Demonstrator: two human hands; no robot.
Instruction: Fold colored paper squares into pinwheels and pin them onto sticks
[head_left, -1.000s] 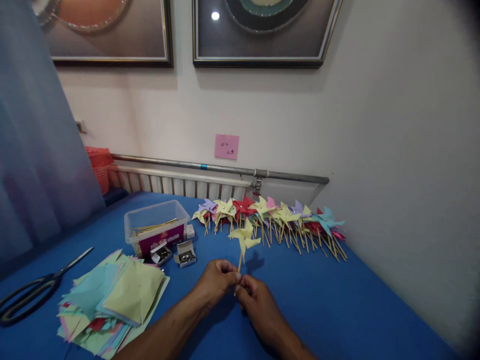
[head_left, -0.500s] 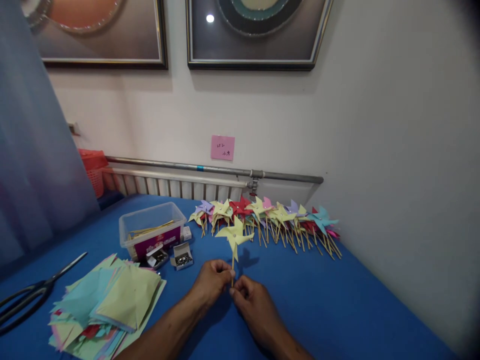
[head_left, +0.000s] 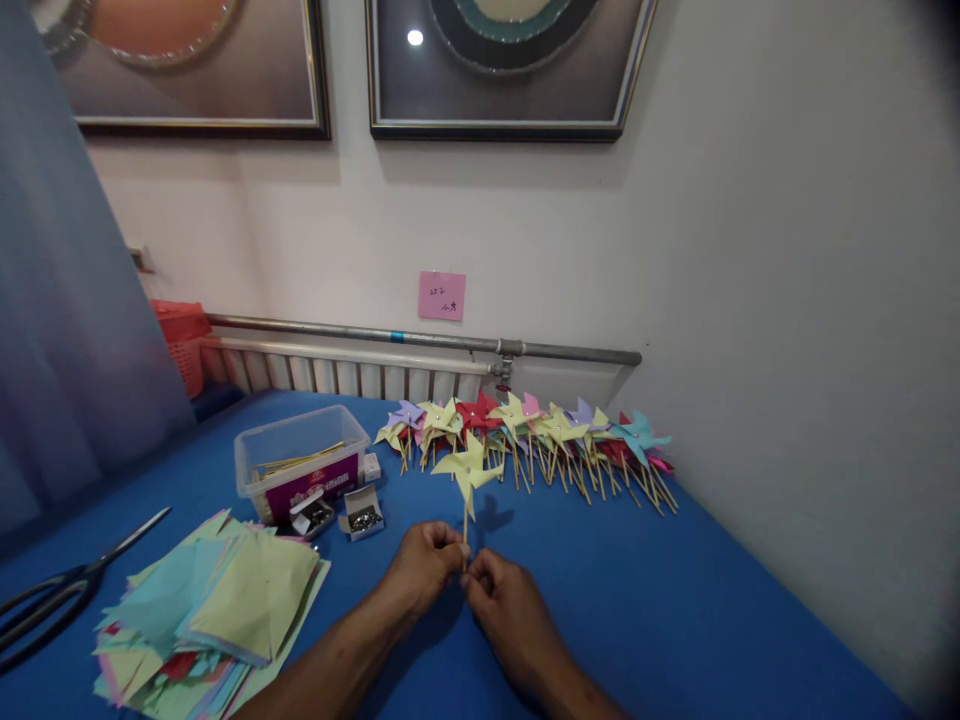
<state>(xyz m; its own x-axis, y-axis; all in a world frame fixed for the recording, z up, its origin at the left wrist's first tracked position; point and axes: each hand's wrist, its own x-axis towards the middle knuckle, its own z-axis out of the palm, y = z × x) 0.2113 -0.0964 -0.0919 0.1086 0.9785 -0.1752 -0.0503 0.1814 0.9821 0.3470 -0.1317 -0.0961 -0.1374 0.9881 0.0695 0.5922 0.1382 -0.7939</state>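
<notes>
A pale yellow paper pinwheel (head_left: 468, 468) stands upright on its thin wooden stick in front of me. My left hand (head_left: 429, 560) is closed, pinching the stick partway down between thumb and finger. Just below, my right hand (head_left: 504, 598) is closed too, its fingertips on the stick's lower end. Behind them lies a row of finished-looking pinwheels (head_left: 559, 428) in yellow, red, purple, pink and blue, sticks pointing toward me. Left of my hands is a stack of coloured paper sheets (head_left: 251, 595).
A clear plastic tub (head_left: 315, 490) holds wooden sticks. By it stand small open boxes of metal pins, one being a white box (head_left: 363, 514). Black-handled scissors (head_left: 75, 590) lie at the left on the blue tabletop (head_left: 675, 620). A wall (head_left: 787, 300) borders the right side.
The whole view has shifted very slightly. Both hands keep their grip on the stick, and the pinwheel's blades have turned a little, if at all.
</notes>
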